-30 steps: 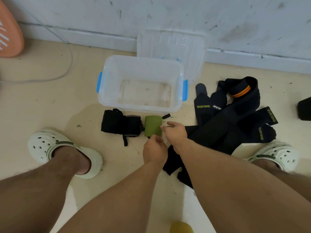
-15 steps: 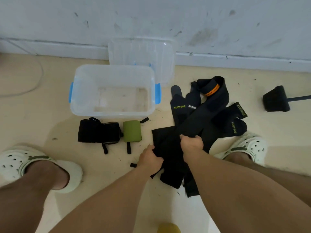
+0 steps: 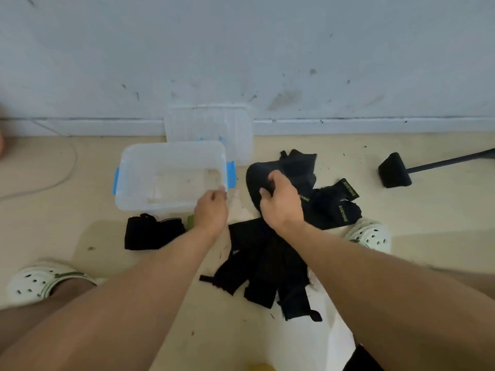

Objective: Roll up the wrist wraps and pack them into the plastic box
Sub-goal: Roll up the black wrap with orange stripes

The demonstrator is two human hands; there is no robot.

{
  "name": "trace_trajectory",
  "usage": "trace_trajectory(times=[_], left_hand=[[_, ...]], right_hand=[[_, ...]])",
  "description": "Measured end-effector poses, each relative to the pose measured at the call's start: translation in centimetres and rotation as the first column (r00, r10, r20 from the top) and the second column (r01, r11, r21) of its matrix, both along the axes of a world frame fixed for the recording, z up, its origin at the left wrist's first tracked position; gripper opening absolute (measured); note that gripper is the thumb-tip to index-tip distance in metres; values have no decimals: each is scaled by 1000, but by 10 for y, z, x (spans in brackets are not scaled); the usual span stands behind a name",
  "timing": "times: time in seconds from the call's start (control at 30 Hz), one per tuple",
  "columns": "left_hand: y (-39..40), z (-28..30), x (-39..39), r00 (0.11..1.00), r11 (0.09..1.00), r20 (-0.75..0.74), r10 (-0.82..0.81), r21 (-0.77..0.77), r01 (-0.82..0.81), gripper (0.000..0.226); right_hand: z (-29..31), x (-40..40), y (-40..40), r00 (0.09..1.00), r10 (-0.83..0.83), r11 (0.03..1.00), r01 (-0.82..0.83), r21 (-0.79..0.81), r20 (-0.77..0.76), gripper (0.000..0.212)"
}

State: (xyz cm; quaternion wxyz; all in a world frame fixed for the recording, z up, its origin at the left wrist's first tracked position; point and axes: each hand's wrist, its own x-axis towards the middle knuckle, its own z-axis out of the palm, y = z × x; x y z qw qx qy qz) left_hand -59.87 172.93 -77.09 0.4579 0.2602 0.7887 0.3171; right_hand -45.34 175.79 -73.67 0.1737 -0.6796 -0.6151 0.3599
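The clear plastic box (image 3: 126, 167) with blue clips stands empty on the floor. Its lid (image 3: 209, 127) leans on the wall behind it. Rolled black wraps (image 3: 152, 232) lie in front of the box. Beside them a green rolled wrap (image 3: 190, 221) is mostly hidden by my left hand (image 3: 211, 210). That hand hovers at the box's front right corner, fingers curled with nothing seen in them. My right hand (image 3: 281, 203) grips the loose black wrist wraps (image 3: 329, 207) piled to the right. More black wraps (image 3: 259, 266) lie flat between my arms.
My feet in white clogs (image 3: 40, 282) (image 3: 371, 234) flank the work area. A black tool head on a long handle (image 3: 393, 171) lies at the right. A grey cable (image 3: 67, 167) curves over the floor at the left. The wall runs close behind the box.
Both hands have left the flat wraps near me and moved forward. The right hand now grasps the far pile; the left is by the box corner. The view tilted up.
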Motion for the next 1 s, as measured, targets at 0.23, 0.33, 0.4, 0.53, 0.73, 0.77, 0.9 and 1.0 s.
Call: trace_trajectory(times=[0.23, 0.33, 0.4, 0.53, 0.73, 0.77, 0.9, 1.0], left_hand=[[34, 125, -7, 850, 979, 494, -184, 14, 203, 50], [28, 171, -4, 918, 946, 229, -323, 57, 319, 28], [20, 201, -8, 890, 895, 104, -444, 107, 433, 23], [-6, 260, -16, 702, 693, -44, -711, 124, 710, 15], [-40, 290, -29, 579, 529, 19, -815, 431, 731, 18], [-43, 287, -33, 616, 571, 101, -781, 514, 640, 24], [-42, 281, -54, 628, 671, 348, -696, 627, 396, 57], [-40, 281, -61, 554, 653, 405, -728, 656, 378, 62]], right_hand=[[126, 12, -35, 879, 466, 871, -476, 123, 105, 11], [173, 24, -54, 704, 687, 721, -692, -47, 181, 18], [202, 39, -54, 570, 747, 649, -736, -193, 342, 17], [227, 68, -33, 591, 638, 750, -623, -223, 494, 47], [201, 58, -25, 674, 739, 653, -723, -226, -20, 86], [197, 54, -28, 650, 757, 612, -743, -272, -70, 72], [180, 30, -31, 595, 801, 549, -775, -313, -68, 36], [166, 22, -20, 683, 725, 639, -715, -285, -88, 30]])
